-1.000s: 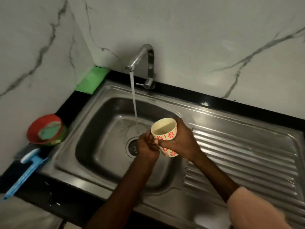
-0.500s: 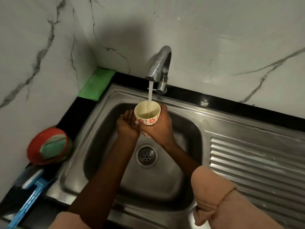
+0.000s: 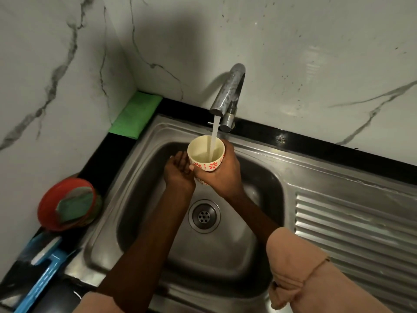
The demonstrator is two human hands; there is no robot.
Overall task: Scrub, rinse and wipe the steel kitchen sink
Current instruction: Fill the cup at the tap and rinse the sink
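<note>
The steel sink (image 3: 144, 199) has a deep basin with a round drain (image 3: 204, 216) at its middle. Water runs from the chrome faucet (image 3: 228, 91) straight into a cream cup with red flowers (image 3: 206, 154), held upright over the back of the basin. My right hand (image 3: 223, 177) grips the cup from the right and below. My left hand (image 3: 178, 171) sits against the cup's left side with loosely bent fingers. The cup is partly filled with water.
A ribbed steel drainboard (image 3: 352, 227) lies right of the basin. A green cloth (image 3: 135, 114) lies in the back left corner. On the black counter at left stand a red bowl with a green scrub pad (image 3: 67, 204) and a blue brush (image 3: 42, 274). Marble walls close off the back and left.
Both hands carried the cup from right of the stream to under the faucet. Water now pours into it. My head has moved closer over the basin.
</note>
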